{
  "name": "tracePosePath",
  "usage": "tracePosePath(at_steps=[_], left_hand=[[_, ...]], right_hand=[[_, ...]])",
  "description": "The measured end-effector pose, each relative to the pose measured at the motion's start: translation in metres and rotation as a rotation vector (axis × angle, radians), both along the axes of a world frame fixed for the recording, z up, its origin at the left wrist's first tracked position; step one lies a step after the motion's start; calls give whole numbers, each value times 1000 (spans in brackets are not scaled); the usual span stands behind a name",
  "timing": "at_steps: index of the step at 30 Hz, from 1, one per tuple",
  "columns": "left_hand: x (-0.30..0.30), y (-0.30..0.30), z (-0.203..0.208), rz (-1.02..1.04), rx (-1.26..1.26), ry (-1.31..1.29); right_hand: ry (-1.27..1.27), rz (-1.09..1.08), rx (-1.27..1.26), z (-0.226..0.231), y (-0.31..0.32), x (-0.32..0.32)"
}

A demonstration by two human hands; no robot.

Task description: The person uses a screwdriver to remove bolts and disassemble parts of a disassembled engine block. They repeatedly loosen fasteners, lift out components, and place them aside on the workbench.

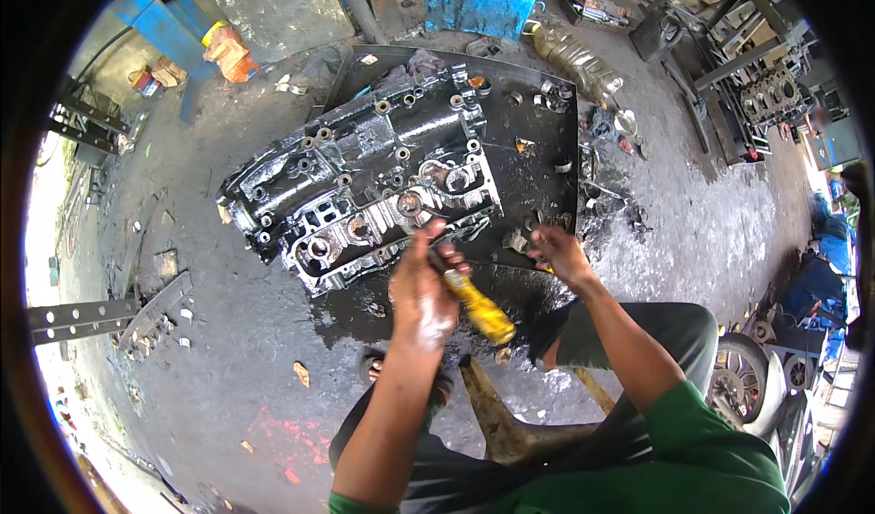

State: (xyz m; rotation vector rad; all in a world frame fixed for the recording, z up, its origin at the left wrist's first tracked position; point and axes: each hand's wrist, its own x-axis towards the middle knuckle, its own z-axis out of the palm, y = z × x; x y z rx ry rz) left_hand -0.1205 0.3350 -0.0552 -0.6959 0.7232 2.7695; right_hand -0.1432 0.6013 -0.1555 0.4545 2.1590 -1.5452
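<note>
My left hand is closed around a tool with a yellow handle. The handle points down and to the right; its working end is blurred and partly hidden by my fingers. Just beyond that hand lies an oily cylinder head with round ports and bolt holes. Against its far side rests a larger black, wet engine casting. My right hand is held above the near right part of a dark metal tray, its fingers curled together. Whatever they grip, if anything, cannot be made out.
Small metal parts lie at the tray's far right. Past that corner is a large plastic bottle. A blue metal box stands behind. Below my hands is a worn wooden stool; a wheel stands at right.
</note>
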Motion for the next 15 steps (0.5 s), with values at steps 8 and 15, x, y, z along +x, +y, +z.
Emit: tracePosePath(at_steps=[8, 15], left_hand=[[-23, 72, -36, -94, 66, 95], [-34, 92, -33, -704, -1529, 521]], right_hand=[[90, 540, 568, 155, -50, 11], [682, 772, 936, 151, -27, -87]])
